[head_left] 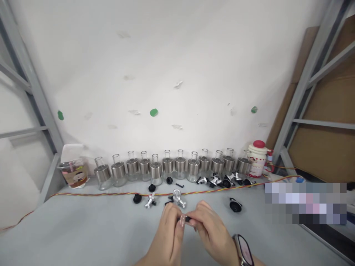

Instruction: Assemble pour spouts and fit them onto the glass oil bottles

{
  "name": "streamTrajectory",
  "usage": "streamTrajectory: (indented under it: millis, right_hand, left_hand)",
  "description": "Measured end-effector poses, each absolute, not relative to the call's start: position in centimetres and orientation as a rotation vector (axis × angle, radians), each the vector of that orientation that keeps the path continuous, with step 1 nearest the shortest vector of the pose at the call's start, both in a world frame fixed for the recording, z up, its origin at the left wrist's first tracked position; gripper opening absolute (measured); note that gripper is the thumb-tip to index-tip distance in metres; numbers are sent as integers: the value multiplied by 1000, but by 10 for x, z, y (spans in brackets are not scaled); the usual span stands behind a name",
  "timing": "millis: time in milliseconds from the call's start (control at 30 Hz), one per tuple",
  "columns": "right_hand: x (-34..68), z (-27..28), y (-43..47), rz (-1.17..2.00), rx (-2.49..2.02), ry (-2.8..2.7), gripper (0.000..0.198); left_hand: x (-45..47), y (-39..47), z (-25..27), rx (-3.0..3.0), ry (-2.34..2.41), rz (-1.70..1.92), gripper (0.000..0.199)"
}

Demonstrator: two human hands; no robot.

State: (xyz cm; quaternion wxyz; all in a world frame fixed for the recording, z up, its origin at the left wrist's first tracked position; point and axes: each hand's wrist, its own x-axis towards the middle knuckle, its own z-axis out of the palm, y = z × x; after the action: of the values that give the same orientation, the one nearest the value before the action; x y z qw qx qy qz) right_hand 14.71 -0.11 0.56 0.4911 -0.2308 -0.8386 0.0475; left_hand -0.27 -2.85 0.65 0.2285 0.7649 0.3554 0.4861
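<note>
held piece: a small black part, likely plastic (188,218), sits between the two sets of fingertips, in front of the loose parts; the fingers hide most of it, so its full shape cannot be told.
left hand: the bare left hand (168,229) pinches the piece, its thumb lying across it.
right hand: the bare right hand (209,227), wrist banded by a silver-framed smartwatch (244,249), is closed on the piece's right end with thumb and fingers.
step in hand: judging by the pose, close two-handed fingertip work on this one piece.
next move calls for: probably a steady pinch on one side while the other adjusts.
just beyond the hands: a shiny silver metal fitting with a round top (176,194), and left of it a smaller branched silver metal fitting (150,201).
farther back: a row of clear glass bottles with brushed-metal collars (155,170), standing upright behind a twisted red-and-yellow cable (111,194).
</note>
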Motion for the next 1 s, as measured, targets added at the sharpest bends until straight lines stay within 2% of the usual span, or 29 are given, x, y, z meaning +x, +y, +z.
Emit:
streamTrajectory:
  millis: [267,667,1000]
  right_hand:
    - [147,4,-3,166,-540,-2013,20]
    - [152,11,3,110,-492,-2111,12]
    - [150,2,4,292,-654,-2079,22]
  left_hand:
    - [-3,-28,6,1988,920,1349,27]
    - [-4,-25,3,2042,957,1340,24]
    - [-6,-25,8,2055,1021,1279,25]
